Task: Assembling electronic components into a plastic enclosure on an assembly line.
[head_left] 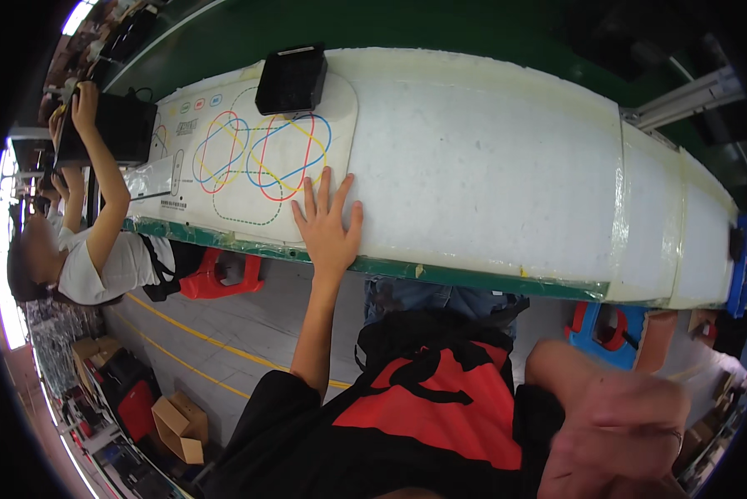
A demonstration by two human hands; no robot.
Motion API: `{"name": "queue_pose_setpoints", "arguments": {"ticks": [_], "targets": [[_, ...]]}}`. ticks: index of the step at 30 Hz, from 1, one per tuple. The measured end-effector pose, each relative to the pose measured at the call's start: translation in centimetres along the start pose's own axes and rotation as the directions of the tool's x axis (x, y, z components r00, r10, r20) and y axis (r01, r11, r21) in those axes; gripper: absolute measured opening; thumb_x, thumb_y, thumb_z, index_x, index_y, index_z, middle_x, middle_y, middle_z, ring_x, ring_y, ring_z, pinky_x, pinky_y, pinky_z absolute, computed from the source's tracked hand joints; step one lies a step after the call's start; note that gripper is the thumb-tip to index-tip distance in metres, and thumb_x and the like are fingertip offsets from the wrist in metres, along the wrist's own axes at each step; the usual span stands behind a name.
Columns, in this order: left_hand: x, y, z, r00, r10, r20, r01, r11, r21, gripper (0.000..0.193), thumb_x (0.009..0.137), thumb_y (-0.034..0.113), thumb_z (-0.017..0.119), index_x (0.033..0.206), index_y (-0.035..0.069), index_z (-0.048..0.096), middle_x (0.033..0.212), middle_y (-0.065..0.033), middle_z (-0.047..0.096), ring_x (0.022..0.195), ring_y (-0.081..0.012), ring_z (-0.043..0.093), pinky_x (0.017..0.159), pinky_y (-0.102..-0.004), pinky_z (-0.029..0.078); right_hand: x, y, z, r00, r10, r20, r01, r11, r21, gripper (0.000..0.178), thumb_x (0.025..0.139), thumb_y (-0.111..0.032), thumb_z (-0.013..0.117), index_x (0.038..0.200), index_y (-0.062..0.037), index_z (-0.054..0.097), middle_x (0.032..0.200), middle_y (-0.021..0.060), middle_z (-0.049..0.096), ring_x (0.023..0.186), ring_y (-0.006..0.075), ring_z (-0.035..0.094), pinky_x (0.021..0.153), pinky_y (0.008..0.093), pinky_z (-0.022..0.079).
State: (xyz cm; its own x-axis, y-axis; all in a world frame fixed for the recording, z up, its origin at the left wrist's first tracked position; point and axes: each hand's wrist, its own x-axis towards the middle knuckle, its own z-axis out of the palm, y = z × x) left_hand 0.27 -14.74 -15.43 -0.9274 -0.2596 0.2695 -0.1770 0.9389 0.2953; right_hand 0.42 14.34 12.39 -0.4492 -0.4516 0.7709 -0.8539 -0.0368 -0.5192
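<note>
My left hand [330,229] lies with its fingers spread on the white worktop [490,166], at the near right corner of a printed sheet [249,212]. Its fingertips reach the edge of the coloured loops on that sheet, and it holds nothing. A black open box or tray [292,81] stands farther back on the sheet, apart from the hand. My right hand [614,424] is raised close in front of me at the lower right, off the worktop. It is blurred, its fingers look bent, and I cannot make out anything in it.
At the left a co-worker [99,258] reaches up to a black case [111,129] on the bench. Red stools [222,274], a blue stool [602,337] and an open cardboard box [180,426] stand on the floor. A blue object [741,266] sits at the bench's right end.
</note>
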Motion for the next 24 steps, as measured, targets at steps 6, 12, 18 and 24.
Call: {"name": "queue_pose_setpoints", "arguments": {"ticks": [6,12,18,24], "targets": [[0.2,0.3,-1.0,1.000,0.001,0.005,-0.001,1.000,0.011,0.042,0.090,0.032,0.056,0.132,0.024,0.058,0.152,-0.0056,0.038,0.143,-0.0372,0.026,0.111,-0.0640,0.014,-5.4,1.7,2.2,0.849,0.274,-0.452,-0.307,0.952,-0.001,0.011,0.081,-0.011,0.055,0.080,-0.0008,0.052,0.076,0.0129,0.057,0.066,0.0241,0.051,0.068,0.0387,0.045],[0.6,0.2,-0.6,1.000,0.013,0.008,-0.013,1.000,0.001,0.044,0.090,0.032,0.056,0.134,0.025,0.056,0.152,-0.0063,0.038,0.143,-0.0378,0.026,0.112,-0.0628,0.014,-17.3,14.7,3.9,0.745,0.550,-0.378,-0.650,0.469,-0.598,0.023,0.084,-0.002,0.057,0.107,-0.0010,0.057,0.106,0.0155,0.060,0.100,0.0308,0.055,0.088,0.0405,0.041],[0.0,-0.8,-0.1,0.998,0.032,-0.061,-0.036,0.998,-0.058,0.034,0.091,0.019,0.057,0.125,0.016,0.062,0.146,-0.0077,0.046,0.142,-0.0368,0.028,0.111,-0.0621,0.014,-21.9,17.2,4.4,0.733,0.538,-0.417,-0.633,0.313,-0.708,0.030,0.083,-0.011,0.062,0.111,-0.0020,0.057,0.117,0.0177,0.055,0.113,0.0367,0.049,0.098,0.0486,0.037],[1.2,18.8,-9.7,0.599,0.797,0.081,0.074,0.046,-0.996,0.027,0.095,0.012,0.052,0.114,-0.004,0.062,0.113,-0.0197,0.065,0.114,-0.0383,0.058,0.100,-0.0481,0.044,-22.1,16.6,3.1,0.711,0.535,-0.456,-0.661,0.290,-0.691,0.030,0.078,-0.010,0.064,0.106,-0.0033,0.058,0.115,0.0158,0.054,0.109,0.0353,0.049,0.095,0.0469,0.037]]}}
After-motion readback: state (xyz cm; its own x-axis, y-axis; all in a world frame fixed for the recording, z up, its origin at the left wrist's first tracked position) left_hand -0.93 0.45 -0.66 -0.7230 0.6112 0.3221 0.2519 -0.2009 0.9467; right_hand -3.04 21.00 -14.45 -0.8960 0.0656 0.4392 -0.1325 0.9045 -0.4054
